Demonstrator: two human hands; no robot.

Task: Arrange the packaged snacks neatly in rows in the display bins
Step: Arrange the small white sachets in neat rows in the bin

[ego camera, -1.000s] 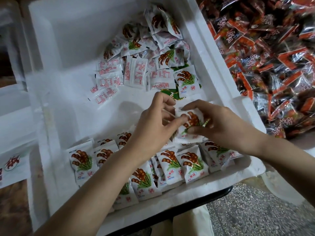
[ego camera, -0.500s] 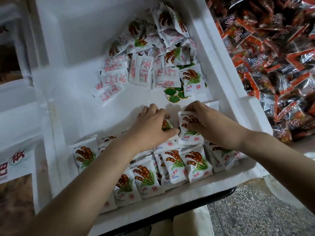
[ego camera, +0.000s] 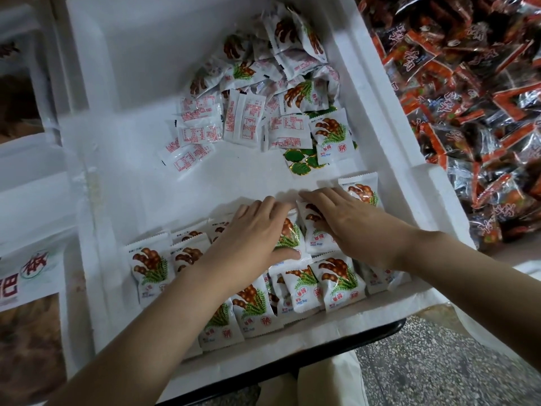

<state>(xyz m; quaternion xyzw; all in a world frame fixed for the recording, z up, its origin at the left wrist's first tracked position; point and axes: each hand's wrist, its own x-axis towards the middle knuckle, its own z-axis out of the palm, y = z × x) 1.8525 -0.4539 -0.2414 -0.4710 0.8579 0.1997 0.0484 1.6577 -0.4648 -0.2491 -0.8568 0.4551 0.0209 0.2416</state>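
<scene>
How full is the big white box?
Partly full: the white box has rows of packets near, a loose pile far, and bare floor between.

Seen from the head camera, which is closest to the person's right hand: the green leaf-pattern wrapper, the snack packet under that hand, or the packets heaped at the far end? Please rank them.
1. Snack packet: touched, directly under the right hand.
2. Green leaf-pattern wrapper: just ahead of the hand, mid-floor.
3. Heaped packets: against the far wall of the white bin, farthest.
</scene>
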